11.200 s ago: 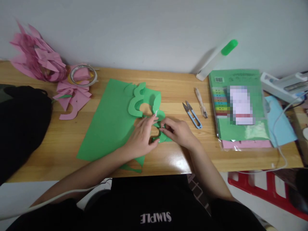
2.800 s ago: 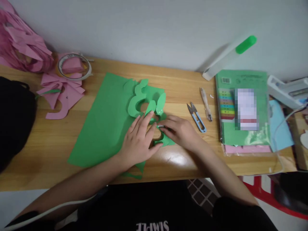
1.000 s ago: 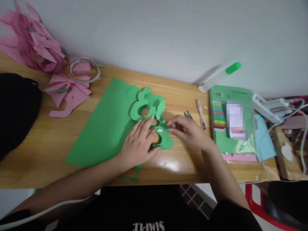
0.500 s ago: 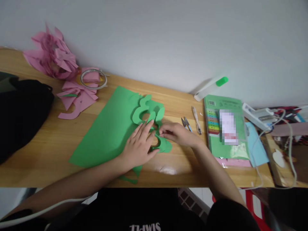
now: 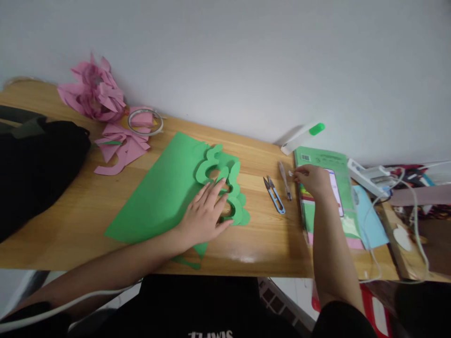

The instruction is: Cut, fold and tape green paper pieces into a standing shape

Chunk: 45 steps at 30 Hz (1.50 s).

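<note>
My left hand (image 5: 206, 215) lies flat with its fingers spread on green paper cut-outs (image 5: 235, 206), holding them down on a large green sheet (image 5: 158, 197). A curly green cut-out (image 5: 211, 165) rests just beyond the fingertips. My right hand (image 5: 314, 180) hovers over a pack of coloured paper (image 5: 329, 211) at the right. Its fingers are pinched on a tiny white scrap (image 5: 290, 173). Blue-handled snips (image 5: 275, 197) and a thin pen-like tool (image 5: 284, 180) lie between the two hands.
The wooden desk (image 5: 70, 220) stands against a white wall. A pink paper flower (image 5: 93, 91), a tape roll (image 5: 145, 121) and pink scraps (image 5: 118, 146) sit at the back left, beside a black bag (image 5: 35, 159). A green-capped white tube (image 5: 303, 136), a white device (image 5: 369, 173) and cables lie at the right.
My right hand has left the green cut-outs and moved right to the paper pack with a small white scrap pinched in it. My left hand stays flat on the cut-outs. The view has shifted.
</note>
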Each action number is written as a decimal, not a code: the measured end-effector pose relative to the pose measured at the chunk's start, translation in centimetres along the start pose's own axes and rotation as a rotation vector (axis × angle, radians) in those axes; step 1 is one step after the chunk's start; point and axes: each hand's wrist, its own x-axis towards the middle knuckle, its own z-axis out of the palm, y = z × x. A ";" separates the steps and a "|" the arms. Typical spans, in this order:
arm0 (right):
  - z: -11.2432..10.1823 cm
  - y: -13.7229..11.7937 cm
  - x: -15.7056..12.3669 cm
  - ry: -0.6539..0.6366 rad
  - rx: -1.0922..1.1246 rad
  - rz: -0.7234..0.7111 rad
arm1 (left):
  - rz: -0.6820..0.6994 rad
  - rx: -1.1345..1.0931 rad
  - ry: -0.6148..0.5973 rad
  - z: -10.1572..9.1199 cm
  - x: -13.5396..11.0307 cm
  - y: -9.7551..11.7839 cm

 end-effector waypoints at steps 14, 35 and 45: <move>3.7 -16.3 -3.8 -0.227 0.582 0.300 | 0.257 -0.503 0.051 -1.1 -0.5 -0.2; 6.0 -16.7 -7.2 -0.161 1.155 0.894 | -0.302 -0.503 -0.039 -2.9 3.4 -0.3; 7.8 -16.5 -7.1 -0.265 1.244 0.932 | -0.696 -0.689 -0.291 -1.9 6.6 0.0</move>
